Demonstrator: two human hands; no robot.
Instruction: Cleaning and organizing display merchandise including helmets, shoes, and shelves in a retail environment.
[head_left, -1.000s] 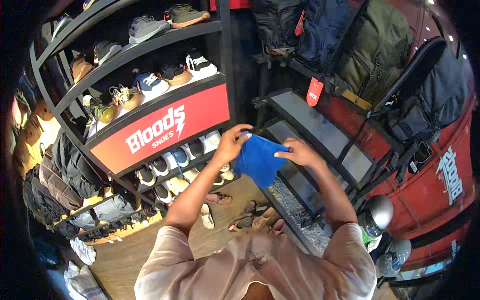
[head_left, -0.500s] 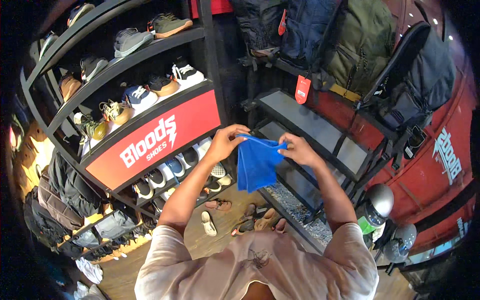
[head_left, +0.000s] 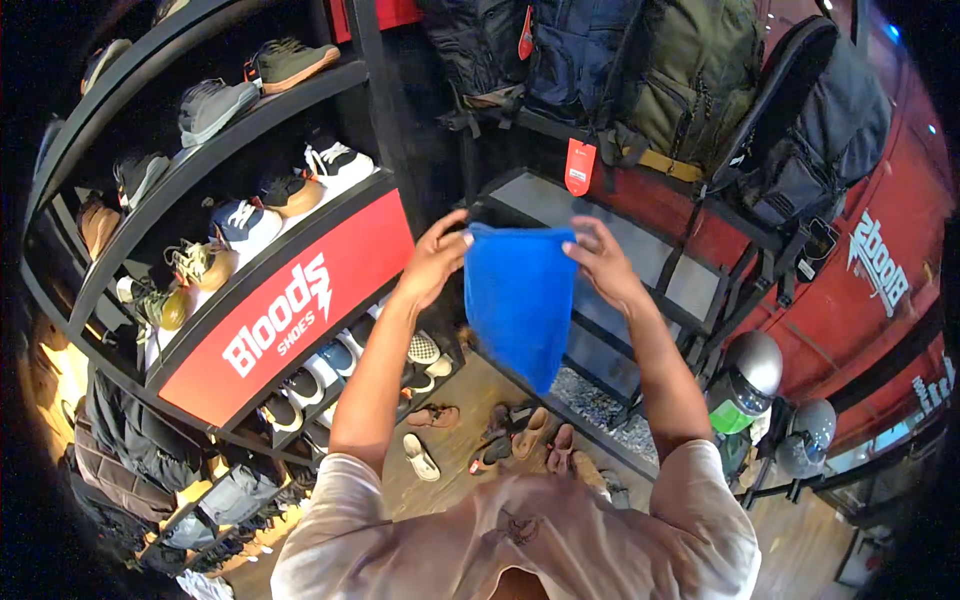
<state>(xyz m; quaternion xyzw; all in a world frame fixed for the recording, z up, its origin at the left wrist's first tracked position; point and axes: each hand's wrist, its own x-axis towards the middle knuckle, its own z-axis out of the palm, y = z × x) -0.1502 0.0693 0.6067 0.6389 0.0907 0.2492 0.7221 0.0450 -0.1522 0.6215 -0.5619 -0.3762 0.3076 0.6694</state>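
A blue cloth point(head_left: 520, 300) hangs in front of me, stretched between my two hands. My left hand point(head_left: 437, 262) pinches its upper left corner, and my right hand point(head_left: 605, 262) pinches the upper right one. The top edge runs nearly straight from hand to hand. Below it the cloth narrows to a drooping point, slightly blurred. Behind the cloth stands a black rack with grey shelf boards point(head_left: 640, 245), partly hidden by it.
A shoe shelf point(head_left: 270, 120) with a red front panel point(head_left: 290, 305) fills the left. Backpacks point(head_left: 690, 80) line the upper right, one with a red tag point(head_left: 579, 167). Helmets point(head_left: 752, 365) hang at the right. Sandals point(head_left: 421, 457) lie on the wooden floor, and bags point(head_left: 130, 450) sit lower left.
The cloth has opened out wider, its lower part now falling to a point. My hands are slightly farther apart and higher, and the view has shifted a little to the right.
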